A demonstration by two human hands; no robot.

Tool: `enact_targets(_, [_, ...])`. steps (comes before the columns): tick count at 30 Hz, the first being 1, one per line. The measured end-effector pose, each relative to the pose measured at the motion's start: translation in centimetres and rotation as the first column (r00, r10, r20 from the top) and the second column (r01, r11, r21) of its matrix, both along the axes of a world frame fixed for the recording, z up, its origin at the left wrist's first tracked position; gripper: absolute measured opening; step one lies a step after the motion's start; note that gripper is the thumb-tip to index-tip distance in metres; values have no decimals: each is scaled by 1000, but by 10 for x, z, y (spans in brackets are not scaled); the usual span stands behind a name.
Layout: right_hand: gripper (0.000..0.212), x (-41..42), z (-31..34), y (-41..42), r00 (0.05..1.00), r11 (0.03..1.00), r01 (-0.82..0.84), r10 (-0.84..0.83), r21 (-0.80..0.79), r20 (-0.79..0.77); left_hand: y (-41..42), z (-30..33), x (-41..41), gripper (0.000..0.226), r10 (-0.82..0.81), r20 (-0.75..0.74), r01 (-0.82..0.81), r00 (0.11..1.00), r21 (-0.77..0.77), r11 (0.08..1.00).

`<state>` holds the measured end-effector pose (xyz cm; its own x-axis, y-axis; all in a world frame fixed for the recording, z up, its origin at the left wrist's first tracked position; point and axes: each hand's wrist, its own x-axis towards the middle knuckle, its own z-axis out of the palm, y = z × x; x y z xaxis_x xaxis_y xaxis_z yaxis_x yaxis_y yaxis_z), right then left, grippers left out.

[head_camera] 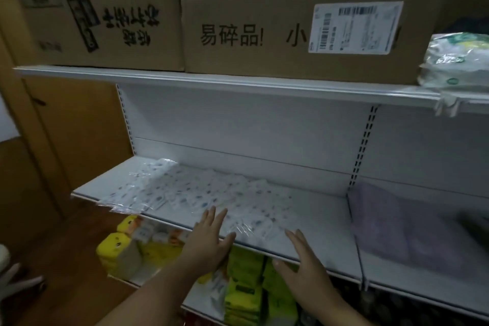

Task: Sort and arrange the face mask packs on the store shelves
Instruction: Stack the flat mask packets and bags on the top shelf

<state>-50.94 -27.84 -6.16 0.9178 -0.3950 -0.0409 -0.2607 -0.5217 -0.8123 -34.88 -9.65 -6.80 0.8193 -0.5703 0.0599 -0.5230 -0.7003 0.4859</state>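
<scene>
Several white face mask packs (201, 193) in clear wrap lie spread in a loose, overlapping layer across the left and middle of the white shelf (320, 219). Some packs overhang the shelf's front edge at the left. My left hand (211, 238) reaches over the front edge with straight, spread fingers, its fingertips at the nearest packs. To its right, my right hand (304, 264) is also flat with straight fingers, hovering at the shelf's front edge just right of the packs. Neither hand holds anything.
A folded purple towel (391, 230) lies on the shelf section to the right. Large cardboard boxes (291, 29) stand on the shelf above. Yellow and green packs (246, 280) fill the shelf below. A brown wooden panel (74, 135) stands at left.
</scene>
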Motion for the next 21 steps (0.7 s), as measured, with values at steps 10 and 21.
enact_targets(10, [70, 43, -31, -31, 973, 992, 121, -126, -41, -192, -58, -20, 64, 66, -133, -135, 135, 982, 1, 991])
enact_targets(21, [102, 132, -73, -48, 920, 883, -5, -180, -469, -348, -85, -20, 94, 40, -68, -147, 43, 987, -166, 985])
